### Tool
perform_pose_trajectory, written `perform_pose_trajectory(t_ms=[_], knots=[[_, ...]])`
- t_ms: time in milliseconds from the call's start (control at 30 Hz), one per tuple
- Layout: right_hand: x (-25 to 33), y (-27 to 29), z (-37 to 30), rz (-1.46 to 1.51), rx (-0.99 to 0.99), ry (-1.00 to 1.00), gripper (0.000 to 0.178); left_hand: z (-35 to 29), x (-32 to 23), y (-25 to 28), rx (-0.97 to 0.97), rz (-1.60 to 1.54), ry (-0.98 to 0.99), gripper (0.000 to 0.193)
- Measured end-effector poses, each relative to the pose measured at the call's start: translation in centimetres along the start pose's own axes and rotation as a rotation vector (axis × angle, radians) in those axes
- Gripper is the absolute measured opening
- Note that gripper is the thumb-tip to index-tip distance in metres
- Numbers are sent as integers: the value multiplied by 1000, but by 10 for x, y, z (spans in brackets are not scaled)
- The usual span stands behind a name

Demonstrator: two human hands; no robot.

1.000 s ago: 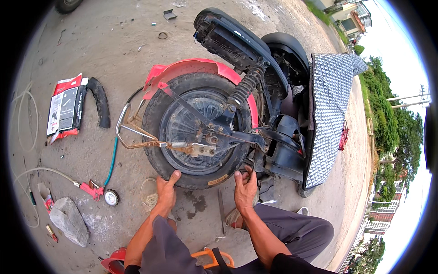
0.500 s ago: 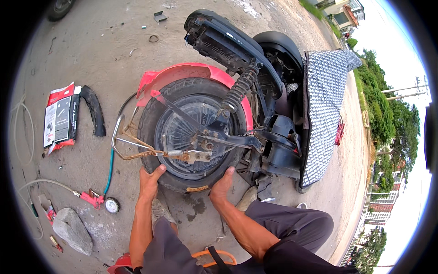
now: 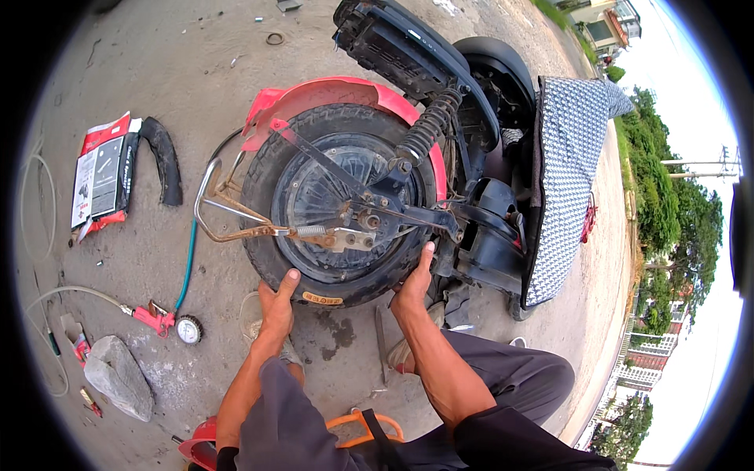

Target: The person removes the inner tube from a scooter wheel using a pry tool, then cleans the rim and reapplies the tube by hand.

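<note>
A scooter lies on its side in front of me, its rear wheel's tyre (image 3: 365, 290) facing me. My left hand (image 3: 277, 304) holds the near left edge of the tyre, thumb on top, fingers hidden beneath. My right hand (image 3: 413, 292) grips the near right edge likewise. Between them a small yellowish label (image 3: 322, 299) shows on the sidewall. The dusty wheel hub (image 3: 310, 192) sits inside the tyre. A red mudguard (image 3: 338, 88) curves around the far side. A rusty stand (image 3: 236, 224) juts left, and a coil-spring shock absorber (image 3: 430, 125) rises at the right.
At left lie a printed package (image 3: 102, 177), a black curved piece of rubber (image 3: 162, 161), a red air gauge (image 3: 161, 320) with a hose, and a grey stone (image 3: 119, 377). A patterned cover (image 3: 572, 180) drapes the scooter at right. An orange-framed seat (image 3: 365, 428) is below me.
The wheel has turned slightly, its label shifting left relative to the axle. My right hand has slid a little right along the tyre. The view has also shifted.
</note>
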State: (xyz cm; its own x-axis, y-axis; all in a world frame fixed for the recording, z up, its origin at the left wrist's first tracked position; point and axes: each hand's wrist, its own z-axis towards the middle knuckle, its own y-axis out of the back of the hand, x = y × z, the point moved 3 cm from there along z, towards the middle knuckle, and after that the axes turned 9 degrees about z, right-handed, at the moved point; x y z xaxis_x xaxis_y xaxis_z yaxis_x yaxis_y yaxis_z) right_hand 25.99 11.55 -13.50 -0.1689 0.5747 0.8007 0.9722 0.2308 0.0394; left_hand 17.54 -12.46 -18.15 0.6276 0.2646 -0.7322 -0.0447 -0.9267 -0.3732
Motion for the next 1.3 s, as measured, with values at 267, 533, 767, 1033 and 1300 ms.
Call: perform_pose_trajectory(t_ms=[267, 533, 767, 1033, 1300], knots=[[-10, -5, 21, -173, 71, 323, 90, 10, -2, 10, 18, 38, -59, 75], [-63, -6, -25, 253, 97, 228, 97, 47, -68, 9, 120, 217, -128, 51], [-24, 82, -47, -64, 121, -366, 23, 18, -61, 0, -46, -2, 11, 59], [54, 38, -118, -662, 674, -120, 24, 17, -54, -3, -35, 77, -43, 57], [113, -34, -127, -887, 944, 647, 16, 20, -49, 1, 6, 128, -58, 56]])
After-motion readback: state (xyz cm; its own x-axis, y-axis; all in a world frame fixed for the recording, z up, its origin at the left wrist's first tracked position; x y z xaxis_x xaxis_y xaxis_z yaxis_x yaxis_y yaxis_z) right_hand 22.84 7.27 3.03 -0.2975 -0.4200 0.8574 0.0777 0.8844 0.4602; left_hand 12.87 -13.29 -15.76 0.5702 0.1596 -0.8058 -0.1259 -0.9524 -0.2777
